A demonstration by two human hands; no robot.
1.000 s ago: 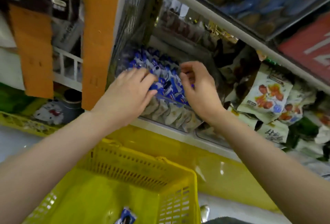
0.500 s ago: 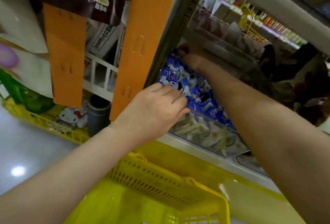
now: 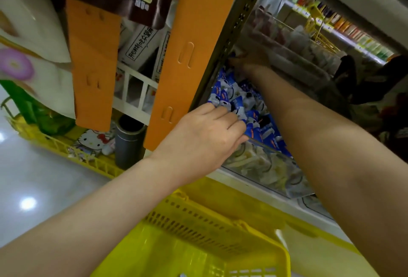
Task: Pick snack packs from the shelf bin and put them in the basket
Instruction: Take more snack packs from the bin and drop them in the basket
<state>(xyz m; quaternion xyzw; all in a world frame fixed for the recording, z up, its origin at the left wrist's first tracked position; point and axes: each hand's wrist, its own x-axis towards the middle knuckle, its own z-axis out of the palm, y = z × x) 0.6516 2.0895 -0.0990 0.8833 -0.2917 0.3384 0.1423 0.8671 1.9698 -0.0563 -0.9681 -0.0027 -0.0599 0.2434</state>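
Snack packs point(image 3: 234, 100), small blue-and-white sachets, fill the clear plastic shelf bin point(image 3: 265, 167). The left hand point(image 3: 205, 135) lies nearly flat on those at the bin's front. The right hand point(image 3: 249, 62) reaches the bin's back, its grip too dim to tell. It would be best to gather loose top packs, lift them clear of the bin's wall, then drop them into the yellow perforated plastic basket point(image 3: 198, 217) below the bin.

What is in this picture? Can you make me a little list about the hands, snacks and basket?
Snack packs: blue and white, piled in a clear shelf bin
Left hand: rests on the front packs
Right hand: reaches deep to the bin's back; grip too dark to tell
Basket: yellow, below the shelf
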